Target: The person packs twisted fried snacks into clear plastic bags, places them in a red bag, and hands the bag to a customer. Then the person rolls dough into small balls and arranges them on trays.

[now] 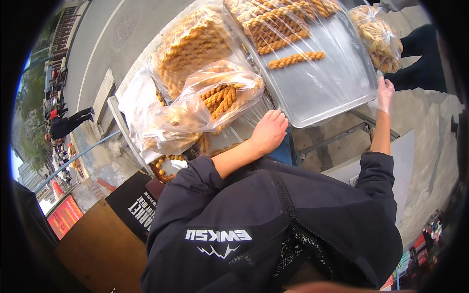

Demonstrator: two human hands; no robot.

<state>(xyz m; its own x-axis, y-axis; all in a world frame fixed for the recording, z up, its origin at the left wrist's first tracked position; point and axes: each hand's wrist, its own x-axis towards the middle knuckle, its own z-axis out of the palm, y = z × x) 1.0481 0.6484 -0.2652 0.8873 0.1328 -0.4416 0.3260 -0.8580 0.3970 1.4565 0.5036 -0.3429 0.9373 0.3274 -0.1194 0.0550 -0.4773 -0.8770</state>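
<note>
A metal tray (318,91) lies before me under a sheet of clear plastic film (342,47). Fried dough twists (278,25) are stacked at its far end, and a single twist (296,59) lies apart nearer to me. My left hand (269,132) rests with bent fingers by the tray's near left corner; its grip is unclear. At the right rim, my right hand (385,96), in a clear plastic glove, pinches the film's edge. Left of the tray, an open clear plastic bag (223,82) holds more twists.
A large bagged stack of twists (198,44) stands behind the open bag. At the far right, another person's hand (397,4) is by bagged pastries (377,40). A metal frame (337,137) shows below the tray. On the left, a person (67,124) stands beside the road.
</note>
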